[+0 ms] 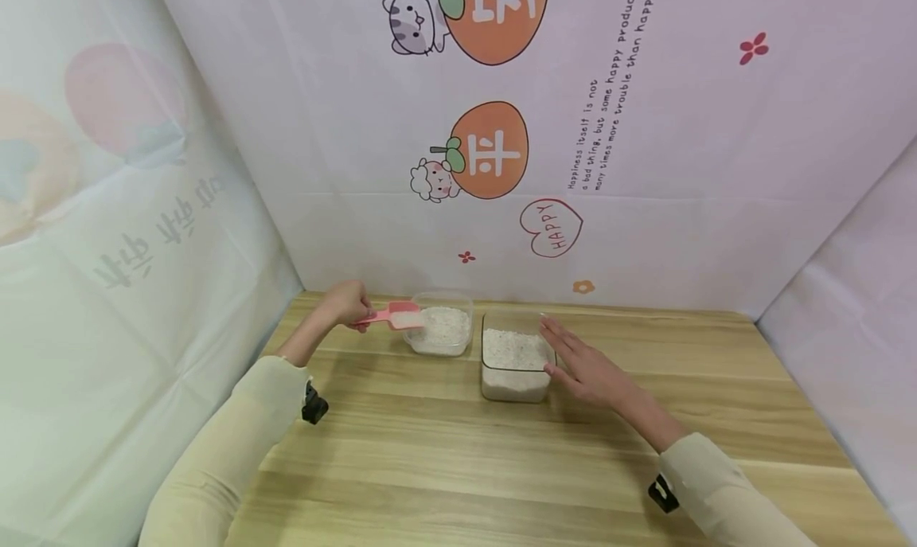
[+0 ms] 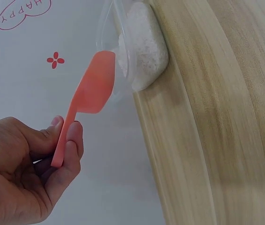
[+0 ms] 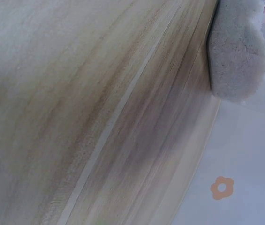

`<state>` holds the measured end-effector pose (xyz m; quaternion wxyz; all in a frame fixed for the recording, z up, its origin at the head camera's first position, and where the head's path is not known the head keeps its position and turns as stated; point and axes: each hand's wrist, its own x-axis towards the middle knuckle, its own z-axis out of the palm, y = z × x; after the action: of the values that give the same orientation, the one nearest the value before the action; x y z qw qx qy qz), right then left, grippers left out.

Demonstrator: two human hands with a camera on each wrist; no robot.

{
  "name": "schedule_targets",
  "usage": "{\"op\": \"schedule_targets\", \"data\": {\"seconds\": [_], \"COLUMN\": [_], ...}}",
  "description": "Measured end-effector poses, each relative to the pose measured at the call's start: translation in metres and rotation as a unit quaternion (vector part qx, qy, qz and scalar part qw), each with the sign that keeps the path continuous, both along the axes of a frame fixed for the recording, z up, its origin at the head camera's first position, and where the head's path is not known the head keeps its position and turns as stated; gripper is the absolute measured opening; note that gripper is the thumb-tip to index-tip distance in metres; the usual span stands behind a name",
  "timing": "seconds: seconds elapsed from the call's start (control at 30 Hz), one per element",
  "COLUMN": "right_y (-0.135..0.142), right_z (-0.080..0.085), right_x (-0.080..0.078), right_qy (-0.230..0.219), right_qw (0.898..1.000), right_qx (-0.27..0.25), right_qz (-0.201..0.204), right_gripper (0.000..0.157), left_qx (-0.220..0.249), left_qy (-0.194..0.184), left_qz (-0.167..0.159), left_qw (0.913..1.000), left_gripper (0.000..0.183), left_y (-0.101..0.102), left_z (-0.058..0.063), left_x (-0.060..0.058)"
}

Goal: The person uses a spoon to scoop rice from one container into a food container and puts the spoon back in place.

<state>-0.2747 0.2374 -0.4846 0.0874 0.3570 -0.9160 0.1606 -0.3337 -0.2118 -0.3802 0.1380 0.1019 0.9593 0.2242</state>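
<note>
My left hand (image 1: 347, 302) pinches the handle of a pink scoop (image 2: 94, 84) between thumb and fingers. White grains that look like rice lie in the scoop's bowl, which overlaps the left edge of a clear plastic tub (image 1: 438, 352). More of the same white grains (image 1: 446, 324) lie in that tub. To its right stands a deeper clear square container (image 1: 517, 369) with a dark rim, well filled with white grains (image 1: 512, 348). My right hand (image 1: 591, 373) has its fingers extended along the right side of this container, fingertips right at the rim.
Both containers stand near the back edge of a wooden table (image 1: 430, 467). A white printed sheet (image 1: 645, 236) rises directly behind them, with more sheeting (image 1: 107, 356) at the left and right sides. A dark strap mount (image 1: 314, 404) sits on the left wrist.
</note>
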Motion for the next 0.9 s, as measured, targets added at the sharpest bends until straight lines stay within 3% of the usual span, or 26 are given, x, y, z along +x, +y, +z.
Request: {"op": "schedule_targets", "data": {"seconds": [0.9], "right_y": [0.0], "right_z": [0.002], "right_x": [0.002], "right_qy": [-0.012], "right_qw": [1.0], "right_qx": [0.0], "right_qz": [-0.005], "right_gripper": [0.067], "left_qx": [-0.052], "left_qy": [0.05], "left_qz": [-0.048], "left_qw": [0.9962], "left_gripper": [0.025], "left_y": [0.028], "left_z": [-0.006], "left_x": [0.001]}}
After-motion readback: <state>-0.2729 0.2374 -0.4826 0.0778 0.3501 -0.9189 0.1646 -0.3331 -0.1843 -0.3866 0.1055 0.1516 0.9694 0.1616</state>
